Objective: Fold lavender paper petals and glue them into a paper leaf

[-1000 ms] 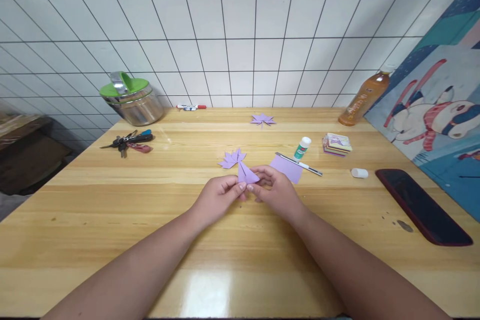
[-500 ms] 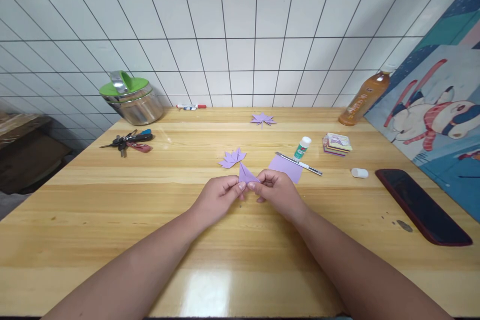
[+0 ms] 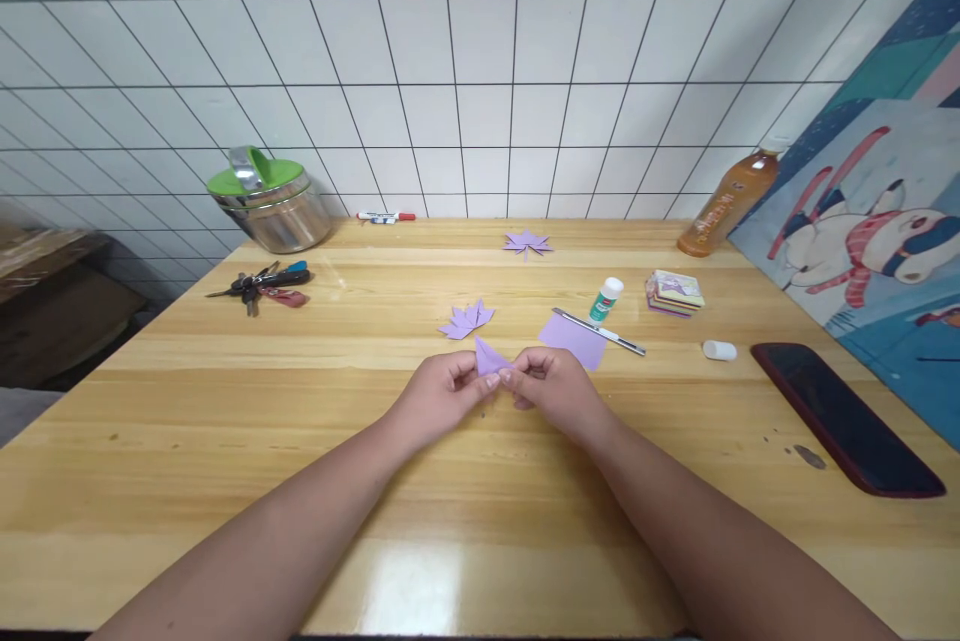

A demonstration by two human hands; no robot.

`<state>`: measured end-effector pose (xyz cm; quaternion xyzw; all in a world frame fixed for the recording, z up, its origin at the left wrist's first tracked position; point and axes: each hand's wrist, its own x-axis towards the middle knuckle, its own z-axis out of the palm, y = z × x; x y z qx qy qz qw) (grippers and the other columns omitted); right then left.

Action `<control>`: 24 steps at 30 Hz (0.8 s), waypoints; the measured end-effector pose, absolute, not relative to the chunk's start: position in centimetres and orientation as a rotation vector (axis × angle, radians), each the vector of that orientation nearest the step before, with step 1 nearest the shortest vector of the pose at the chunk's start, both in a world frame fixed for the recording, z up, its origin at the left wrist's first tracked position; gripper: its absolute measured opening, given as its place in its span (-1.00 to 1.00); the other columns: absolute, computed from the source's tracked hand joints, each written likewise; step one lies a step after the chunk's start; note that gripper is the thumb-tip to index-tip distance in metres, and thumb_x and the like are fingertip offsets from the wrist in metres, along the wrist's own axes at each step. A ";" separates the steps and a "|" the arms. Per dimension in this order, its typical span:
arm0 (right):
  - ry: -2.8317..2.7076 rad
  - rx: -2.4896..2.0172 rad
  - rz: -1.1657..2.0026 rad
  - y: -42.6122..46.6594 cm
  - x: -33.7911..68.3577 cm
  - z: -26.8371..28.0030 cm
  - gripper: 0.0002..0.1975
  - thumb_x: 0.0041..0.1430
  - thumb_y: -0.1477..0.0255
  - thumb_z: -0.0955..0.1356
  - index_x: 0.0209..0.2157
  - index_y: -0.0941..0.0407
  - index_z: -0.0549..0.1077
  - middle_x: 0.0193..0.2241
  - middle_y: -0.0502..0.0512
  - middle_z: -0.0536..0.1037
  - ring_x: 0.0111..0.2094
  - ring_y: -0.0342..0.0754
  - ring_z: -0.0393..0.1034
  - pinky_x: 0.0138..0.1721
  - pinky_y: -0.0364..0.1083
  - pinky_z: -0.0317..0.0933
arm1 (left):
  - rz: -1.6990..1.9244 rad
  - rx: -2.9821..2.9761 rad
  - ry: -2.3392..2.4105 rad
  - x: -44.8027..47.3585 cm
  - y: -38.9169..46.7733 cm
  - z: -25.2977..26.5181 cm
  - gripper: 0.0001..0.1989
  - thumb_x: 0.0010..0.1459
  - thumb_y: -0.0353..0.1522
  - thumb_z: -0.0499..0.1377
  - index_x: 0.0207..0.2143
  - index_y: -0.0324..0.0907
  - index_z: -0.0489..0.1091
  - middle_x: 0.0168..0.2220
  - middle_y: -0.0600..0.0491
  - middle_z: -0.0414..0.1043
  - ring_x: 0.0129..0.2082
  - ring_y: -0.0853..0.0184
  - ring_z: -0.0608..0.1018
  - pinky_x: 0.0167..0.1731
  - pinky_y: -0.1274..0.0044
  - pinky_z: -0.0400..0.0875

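A small folded piece of purple paper is pinched between my two hands over the middle of the table. My left hand grips its left side, thumb on top. From the right, my right hand pinches the lower right edge, and the two thumb tips nearly meet. Just beyond lies a purple folded-paper leaf shape. A flat purple paper sheet rests beyond my right hand, with a slim silver and white pen-like tool across it. The fingers under the folded paper are partly hidden.
Behind the sheet stands a glue stick; its white cap lies apart. Another purple paper leaf, markers, a steel pot, keys, a paper stack, a tea bottle and a phone surround the work.
My thumbs have come closer together along the lower edge of the folded paper, and its tip has shifted slightly left. The whole view has tilted up a little.
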<state>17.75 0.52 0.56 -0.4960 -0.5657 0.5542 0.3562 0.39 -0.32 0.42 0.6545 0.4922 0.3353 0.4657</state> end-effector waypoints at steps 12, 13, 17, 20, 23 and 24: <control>-1.407 -1.178 1.662 0.7 18.0 0.3 -0.59 -0.09 0.08 0.37 -0.47 0.19 0.48 -0.50 0.05 0.49 -0.49 -0.18 0.36 -0.46 -0.16 0.34 | 0.775 1.622 1.174 -0.4 0.4 0.1 -0.77 0.07 -0.26 0.13 -0.46 -0.24 0.46 -0.47 0.03 0.51 -0.47 0.35 0.49 -0.41 0.56 0.34; -1.438 -1.170 1.670 0.6 18.1 0.4 -0.59 -0.06 0.08 0.36 -0.45 0.18 0.49 -0.48 0.06 0.49 -0.47 -0.17 0.37 -0.47 -0.16 0.34 | 0.773 1.619 1.181 -0.4 0.4 0.0 -0.77 0.06 -0.25 0.14 -0.46 -0.24 0.47 -0.49 0.04 0.50 -0.47 0.35 0.49 -0.42 0.56 0.33; -1.484 -1.193 1.631 0.6 18.1 0.5 -0.66 -0.04 0.16 0.37 -0.34 0.15 0.47 -0.46 0.04 0.49 -0.44 -0.15 0.39 -0.50 -0.18 0.34 | 0.726 1.604 1.221 -0.5 0.5 -0.2 -0.72 0.06 -0.20 0.13 -0.46 -0.25 0.46 -0.57 0.08 0.43 -0.53 0.37 0.44 -0.48 0.58 0.28; -1.469 -1.267 1.585 0.5 17.8 0.3 -0.73 -0.10 0.23 0.41 -0.43 0.15 0.42 -0.56 -0.03 0.43 -0.52 -0.18 0.35 -0.53 -0.20 0.31 | 0.743 1.598 1.210 -0.2 0.3 0.0 -0.69 0.06 -0.17 0.12 -0.44 -0.26 0.44 -0.54 0.06 0.42 -0.51 0.37 0.43 -0.48 0.58 0.27; -1.490 -1.296 1.584 0.5 17.6 0.0 -0.77 -0.11 0.27 0.41 -0.51 0.15 0.39 -0.63 -0.07 0.39 -0.58 -0.21 0.31 -0.55 -0.21 0.29 | 0.865 1.614 1.240 0.0 0.1 0.4 -0.70 0.07 -0.17 0.12 -0.44 -0.24 0.42 -0.52 0.08 0.41 -0.49 0.38 0.41 -0.46 0.58 0.26; -1.497 -1.289 1.590 0.5 17.5 -0.1 -0.78 -0.10 0.28 0.40 -0.52 0.15 0.39 -0.64 -0.07 0.39 -0.59 -0.22 0.29 -0.55 -0.21 0.28 | 0.898 1.614 1.257 0.0 0.1 0.5 -0.71 0.07 -0.18 0.11 -0.47 -0.24 0.42 -0.53 0.09 0.40 -0.50 0.40 0.39 -0.46 0.59 0.25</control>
